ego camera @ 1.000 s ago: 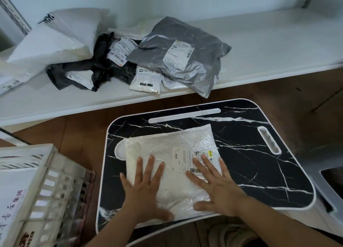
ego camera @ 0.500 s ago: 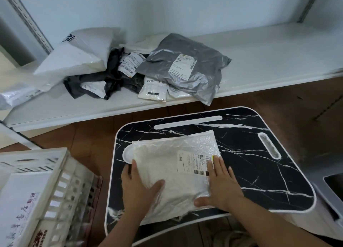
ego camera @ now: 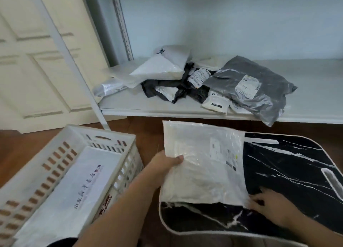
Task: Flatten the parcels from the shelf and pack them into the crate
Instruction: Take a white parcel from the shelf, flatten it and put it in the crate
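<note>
White slatted crate [ego camera: 128, 140] lies left of the lifted parcel.
Left hand [ego camera: 164, 166] pinches the white poly mailer [ego camera: 200, 165] at its left edge, nearer the crate; right hand [ego camera: 270, 208] holds its lower right corner over the marble-print lap tray [ego camera: 297, 172].
</note>
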`<state>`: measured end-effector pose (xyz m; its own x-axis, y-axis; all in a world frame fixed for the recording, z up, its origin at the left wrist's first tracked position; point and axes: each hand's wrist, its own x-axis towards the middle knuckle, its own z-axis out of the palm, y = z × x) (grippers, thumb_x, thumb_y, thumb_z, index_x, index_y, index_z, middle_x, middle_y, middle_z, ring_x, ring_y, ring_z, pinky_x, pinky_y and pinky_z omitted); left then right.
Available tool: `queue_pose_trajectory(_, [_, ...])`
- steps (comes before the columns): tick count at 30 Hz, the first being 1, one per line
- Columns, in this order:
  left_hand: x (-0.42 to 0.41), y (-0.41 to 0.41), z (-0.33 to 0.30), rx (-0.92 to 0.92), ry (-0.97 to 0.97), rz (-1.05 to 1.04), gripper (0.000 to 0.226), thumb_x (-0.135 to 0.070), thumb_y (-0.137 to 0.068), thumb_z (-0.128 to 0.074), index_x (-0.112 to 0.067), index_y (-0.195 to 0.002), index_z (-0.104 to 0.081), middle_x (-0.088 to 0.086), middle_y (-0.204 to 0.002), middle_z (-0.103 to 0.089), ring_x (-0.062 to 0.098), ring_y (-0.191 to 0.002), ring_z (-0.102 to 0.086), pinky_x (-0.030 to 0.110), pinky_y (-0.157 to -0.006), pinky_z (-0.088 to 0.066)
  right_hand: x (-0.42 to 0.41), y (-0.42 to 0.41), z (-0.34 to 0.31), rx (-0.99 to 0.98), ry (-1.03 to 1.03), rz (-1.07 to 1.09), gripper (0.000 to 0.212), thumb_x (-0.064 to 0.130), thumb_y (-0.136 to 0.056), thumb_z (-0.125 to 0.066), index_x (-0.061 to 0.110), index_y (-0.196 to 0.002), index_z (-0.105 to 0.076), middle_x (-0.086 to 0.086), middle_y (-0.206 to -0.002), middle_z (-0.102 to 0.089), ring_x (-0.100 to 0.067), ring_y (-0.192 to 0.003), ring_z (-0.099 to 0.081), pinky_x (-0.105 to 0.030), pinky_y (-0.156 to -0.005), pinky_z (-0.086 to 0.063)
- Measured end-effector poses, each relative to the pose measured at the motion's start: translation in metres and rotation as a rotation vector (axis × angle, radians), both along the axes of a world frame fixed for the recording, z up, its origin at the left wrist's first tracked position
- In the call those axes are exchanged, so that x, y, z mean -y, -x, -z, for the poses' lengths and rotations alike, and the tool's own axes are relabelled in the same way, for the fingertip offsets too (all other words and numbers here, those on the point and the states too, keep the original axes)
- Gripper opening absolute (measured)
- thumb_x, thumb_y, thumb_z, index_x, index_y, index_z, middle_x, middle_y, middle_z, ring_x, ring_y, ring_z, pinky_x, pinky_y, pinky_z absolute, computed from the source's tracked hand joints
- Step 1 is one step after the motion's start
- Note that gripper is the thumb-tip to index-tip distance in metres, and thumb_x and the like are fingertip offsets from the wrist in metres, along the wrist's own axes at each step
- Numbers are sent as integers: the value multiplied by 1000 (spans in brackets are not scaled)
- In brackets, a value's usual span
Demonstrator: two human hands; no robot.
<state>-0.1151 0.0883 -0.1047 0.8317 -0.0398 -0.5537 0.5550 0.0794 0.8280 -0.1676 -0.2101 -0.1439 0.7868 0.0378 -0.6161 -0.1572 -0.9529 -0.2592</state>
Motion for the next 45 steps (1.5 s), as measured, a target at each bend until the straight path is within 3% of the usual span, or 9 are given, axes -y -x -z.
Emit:
queue_pose_trajectory(6, [-118, -1, -38, 154, 125, -266, 38, -13, -84, -70, -6, -120, -61, 14, -108, -71, 32, -97, -69, 46, -83, -56, -115, -46, -51, -76, -1032, 611, 68, 66, -71, -54, 17, -118, -58, -12, -114, -69, -28, -104, -67, -48, -92, -52])
queue_pose_trajectory(12, [-206, 28, -30, 204, 228, -483, 30, -11, -81, -69, -9, -111, -64, 9, -97, -75, 22, -83, -73, 36, -66, -58, -268, -80, -85, 99, -1291, 543, 34, 11, -82, -73, 16, -114, -62, -4, -108, -72, -21, -97, -69, -42, -85, -56])
queue_pose_trajectory(17, [-271, 52, 3, 162, 325, -720, 27, -25, -81, -68, -12, -105, -67, 10, -95, -74, 24, -77, -73, 39, -60, -58, -352, -84, -68, 202, -1120, 338, 21, 10, -83, -74, 25, -93, -64, 0, -101, -70, -19, -97, -66, -39, -93, -53])
queue_pose_trajectory(22, [-305, 65, 83, -61, 264, -983, 27, -24, -85, -69, -7, -105, -65, 9, -86, -74, 27, -88, -66, 43, -71, -52, -385, -102, -28, 289, -904, 212, 6, 6, -89, -65, 3, -89, -70, -6, -76, -69, -20, -69, -67, -29, -65, -56])
queue_pose_trajectory(25, [-319, 66, 159, -223, 242, -1099, 58, -37, -69, -80, -6, -115, -64, 14, -114, -68, 33, -100, -64, 46, -89, -51, -384, -107, -13, 235, -629, -195, 30, 17, -93, -61, 12, -123, -62, -1, -107, -66, -16, -103, -63, -14, -77, -47])
queue_pose_trajectory(30, [-292, 54, 193, -437, 221, -1124, 42, -14, -90, -66, 4, -126, -55, 21, -127, -58, 37, -114, -56, 45, -98, -46, -385, -106, 9, 312, -7, -910, 68, 46, -97, -48, 15, -152, -24, -4, -161, -15, -20, -148, -6, -36, -120, -10])
queue_pose_trajectory(36, [-284, 46, 199, -522, -161, -1108, 60, -15, -84, -62, 2, -138, -43, 22, -139, -46, 40, -125, -47, 44, -98, -43, -392, -126, 12, 230, 128, -948, 99, 66, -86, -50, 10, -155, -6, -7, -162, 6, -21, -148, 13, -36, -119, 6])
queue_pose_trajectory(40, [-267, 41, 181, -486, -899, -953, 79, -13, -87, -60, -7, -151, -14, 25, -154, -15, 45, -135, -27, 51, -110, -25, -396, -130, 15, 181, 97, -916, 107, 65, -82, -56, 9, -154, -1, -8, -162, 10, -21, -147, 18, -36, -118, 6])
queue_pose_trajectory(45, [-261, 34, 191, -316, -1250, 181, 93, -59, -84, -58, -40, -151, 3, 4, -158, 24, 39, -144, 18, 54, -116, 3, -397, -133, 19, 151, 70, -894, 112, 63, -81, -59, 6, -153, 6, -10, -161, 13, -23, -146, 21, -37, -118, 7])
